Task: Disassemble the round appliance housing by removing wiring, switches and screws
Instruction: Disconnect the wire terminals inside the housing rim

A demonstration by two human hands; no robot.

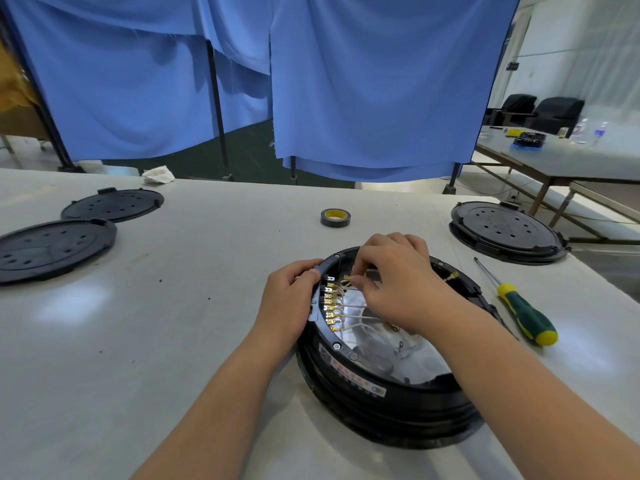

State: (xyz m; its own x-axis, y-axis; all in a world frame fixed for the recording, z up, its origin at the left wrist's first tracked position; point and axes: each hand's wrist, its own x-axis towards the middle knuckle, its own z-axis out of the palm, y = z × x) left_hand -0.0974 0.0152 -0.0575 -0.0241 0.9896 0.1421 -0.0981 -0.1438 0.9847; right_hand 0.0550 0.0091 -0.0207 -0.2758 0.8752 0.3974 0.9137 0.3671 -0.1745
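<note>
Blue curtains (346, 81) hang behind a white counter (138, 323), on which the open round housing (388, 393) sits at 5 o'clock. The left hand (287, 303) curls its fingers over the housing's 9 o'clock rim beside a row of brass terminals (331, 303); the right hand (394, 282) pinches a wire terminal (347, 278) inside. A screwdriver (519, 306) lies at 3 o'clock, a tape roll (335, 217) at 12, and three black covers (52, 249) well apart.
</note>
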